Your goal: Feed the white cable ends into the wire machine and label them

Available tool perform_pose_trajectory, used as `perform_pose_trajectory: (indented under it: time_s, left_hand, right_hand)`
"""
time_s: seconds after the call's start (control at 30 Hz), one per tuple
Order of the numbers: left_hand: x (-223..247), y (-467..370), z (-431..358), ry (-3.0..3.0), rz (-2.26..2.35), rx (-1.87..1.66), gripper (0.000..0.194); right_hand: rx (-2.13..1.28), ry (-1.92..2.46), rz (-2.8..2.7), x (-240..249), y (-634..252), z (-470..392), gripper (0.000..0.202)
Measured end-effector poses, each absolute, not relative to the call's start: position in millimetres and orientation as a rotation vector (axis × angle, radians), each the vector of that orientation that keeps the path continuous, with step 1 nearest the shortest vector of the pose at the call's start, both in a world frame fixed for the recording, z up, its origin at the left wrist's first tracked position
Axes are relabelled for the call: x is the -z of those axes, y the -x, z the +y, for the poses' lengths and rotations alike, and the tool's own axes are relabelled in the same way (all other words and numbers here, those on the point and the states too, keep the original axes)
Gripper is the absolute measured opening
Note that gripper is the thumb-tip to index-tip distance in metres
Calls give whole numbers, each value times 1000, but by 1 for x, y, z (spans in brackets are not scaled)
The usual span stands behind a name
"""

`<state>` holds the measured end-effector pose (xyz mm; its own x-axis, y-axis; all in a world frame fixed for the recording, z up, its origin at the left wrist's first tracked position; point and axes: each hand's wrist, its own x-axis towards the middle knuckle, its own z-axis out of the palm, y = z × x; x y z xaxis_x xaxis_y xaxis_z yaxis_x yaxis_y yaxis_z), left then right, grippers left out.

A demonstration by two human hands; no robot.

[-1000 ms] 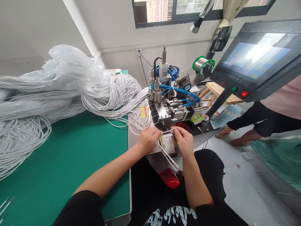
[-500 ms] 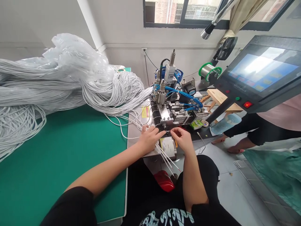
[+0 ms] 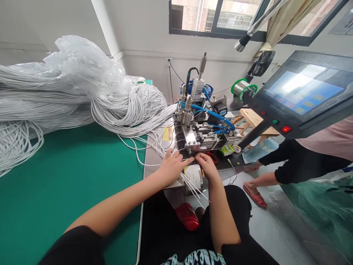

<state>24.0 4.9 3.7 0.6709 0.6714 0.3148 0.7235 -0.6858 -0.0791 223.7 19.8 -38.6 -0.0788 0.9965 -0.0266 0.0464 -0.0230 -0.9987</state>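
My left hand is at the front of the machine, its index finger stretched toward the right hand and its other fingers apart over white cables. Several cable ends hang down below it toward my lap. My right hand is closed in a pinch just under the machine's front, close to the left fingertip; what it pinches is too small to make out. A metal cylinder with a pale label sits below both hands.
Bundled white cables under clear plastic cover the back of the green table. A touch screen and a solder wire spool stand at right. Another person's legs are beyond.
My right hand has closed more tightly, with its fingers drawn together near my left fingertip. The view has shifted slightly, and the other person's feet have moved.
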Motion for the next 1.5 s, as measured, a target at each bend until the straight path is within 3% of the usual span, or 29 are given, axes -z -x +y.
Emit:
perform_pose_trajectory:
  time_s: [0.23,0.37,0.5,0.7,0.9,1.23,1.5]
  left_hand:
    - [1,-23,1,2617,-1137,555,52]
    - [6,-17,-2,2523,-1117,790,35]
    - [5,-16,-4,2521,-1131,829,32]
    - [1,-18,-5,2564,-1319,781,38]
    - [1,-20,-5,2490,-1464,746,45]
    - [1,-13,-2,2569,-1184,888,36]
    - [-5,-14,-1,2762,-342,907,20]
  right_hand:
    - [-1291,1234,-1207,41,-221,16,36]
    - [-1066,1394,-1304,31,-231,0,39]
    - [-913,1512,-1473,9,-251,-33,36]
    - [-1228,1418,-1894,-17,-261,-92,30]
    - [-1348,1328,-1960,-6,-248,-117,29]
    - [-1351,1313,-1912,-5,-241,-118,30]
    - [-1051,1464,-1500,-6,-259,-97,25]
